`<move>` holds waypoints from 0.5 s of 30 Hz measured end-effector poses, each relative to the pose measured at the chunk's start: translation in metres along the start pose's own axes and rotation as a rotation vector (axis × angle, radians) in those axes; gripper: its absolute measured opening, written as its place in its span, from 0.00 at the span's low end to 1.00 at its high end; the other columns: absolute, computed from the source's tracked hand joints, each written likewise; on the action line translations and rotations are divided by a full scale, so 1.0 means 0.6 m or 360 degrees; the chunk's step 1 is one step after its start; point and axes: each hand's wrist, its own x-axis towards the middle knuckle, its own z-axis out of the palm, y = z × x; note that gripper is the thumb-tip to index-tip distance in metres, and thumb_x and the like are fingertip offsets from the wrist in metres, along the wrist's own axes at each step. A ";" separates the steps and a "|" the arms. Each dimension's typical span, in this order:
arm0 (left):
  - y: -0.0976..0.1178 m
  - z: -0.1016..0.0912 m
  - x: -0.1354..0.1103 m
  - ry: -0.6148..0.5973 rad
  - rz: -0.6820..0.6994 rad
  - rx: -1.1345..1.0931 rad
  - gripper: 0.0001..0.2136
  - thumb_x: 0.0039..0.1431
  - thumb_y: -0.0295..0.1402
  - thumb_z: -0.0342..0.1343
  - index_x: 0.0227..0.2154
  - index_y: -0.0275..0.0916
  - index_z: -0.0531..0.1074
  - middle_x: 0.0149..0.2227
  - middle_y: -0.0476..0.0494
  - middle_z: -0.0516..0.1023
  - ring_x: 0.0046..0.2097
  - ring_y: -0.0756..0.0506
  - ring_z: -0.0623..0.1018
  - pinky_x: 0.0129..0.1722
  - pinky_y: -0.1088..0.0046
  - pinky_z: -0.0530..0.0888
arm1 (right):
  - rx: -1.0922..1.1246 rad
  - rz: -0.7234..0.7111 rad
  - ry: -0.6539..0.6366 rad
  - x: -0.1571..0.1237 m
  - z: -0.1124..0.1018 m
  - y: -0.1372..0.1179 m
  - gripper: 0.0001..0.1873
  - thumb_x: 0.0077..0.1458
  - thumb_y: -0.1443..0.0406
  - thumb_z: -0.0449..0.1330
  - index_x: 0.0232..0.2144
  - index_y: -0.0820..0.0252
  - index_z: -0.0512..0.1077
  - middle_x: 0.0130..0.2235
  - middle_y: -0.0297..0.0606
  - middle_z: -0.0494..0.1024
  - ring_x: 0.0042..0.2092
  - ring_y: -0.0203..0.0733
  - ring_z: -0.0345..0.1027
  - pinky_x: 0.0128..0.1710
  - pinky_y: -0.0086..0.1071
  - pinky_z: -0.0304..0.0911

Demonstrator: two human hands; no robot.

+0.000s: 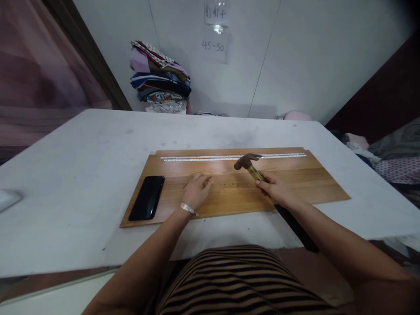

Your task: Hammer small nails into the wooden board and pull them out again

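Near the desk's (82,175) front edge lies a wooden board (311,181) with a short row of dark specks (238,185), perhaps nails, so some hammering looks done; how much remains is unclear. The right hand (275,187) is closed round a hammer (288,221), its head above the board; the left hand (197,190) is loosely curled, its hold uncertain. A phone (146,198) lies leftward.

It looks like home — folded clothes (160,83), drapery (46,74).
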 end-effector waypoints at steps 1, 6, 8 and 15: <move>0.017 0.006 0.005 -0.0058 -0.0013 -0.0162 0.09 0.61 0.37 0.59 0.40 0.41 0.81 0.39 0.44 0.82 0.42 0.43 0.80 0.47 0.67 0.77 | 0.0033 -0.0017 -0.0003 0.005 0.004 -0.010 0.18 0.51 0.57 0.60 0.43 0.57 0.75 0.24 0.29 0.68 0.23 0.34 0.60 0.23 0.29 0.60; 0.125 0.040 0.059 -0.0330 -0.0241 -0.1000 0.15 0.65 0.42 0.57 0.46 0.37 0.77 0.43 0.41 0.84 0.38 0.46 0.82 0.40 0.69 0.78 | 0.0072 -0.0164 0.0062 0.037 0.044 -0.073 0.22 0.51 0.64 0.59 0.50 0.57 0.75 0.31 0.33 0.76 0.28 0.36 0.67 0.29 0.30 0.67; 0.161 0.046 0.088 -0.0326 -0.0253 -0.1146 0.15 0.65 0.44 0.58 0.43 0.36 0.76 0.40 0.41 0.83 0.37 0.46 0.82 0.39 0.70 0.78 | 0.0041 -0.0267 0.0042 0.043 0.070 -0.099 0.26 0.52 0.65 0.58 0.55 0.56 0.75 0.36 0.36 0.80 0.33 0.40 0.71 0.33 0.33 0.70; 0.200 -0.043 0.140 -0.0078 -0.0318 -0.1288 0.20 0.68 0.50 0.54 0.43 0.33 0.72 0.29 0.47 0.75 0.26 0.50 0.76 0.35 0.69 0.78 | -0.0283 -0.0765 -0.0046 0.030 0.049 -0.104 0.27 0.61 0.60 0.59 0.61 0.51 0.74 0.58 0.41 0.79 0.58 0.50 0.72 0.58 0.46 0.68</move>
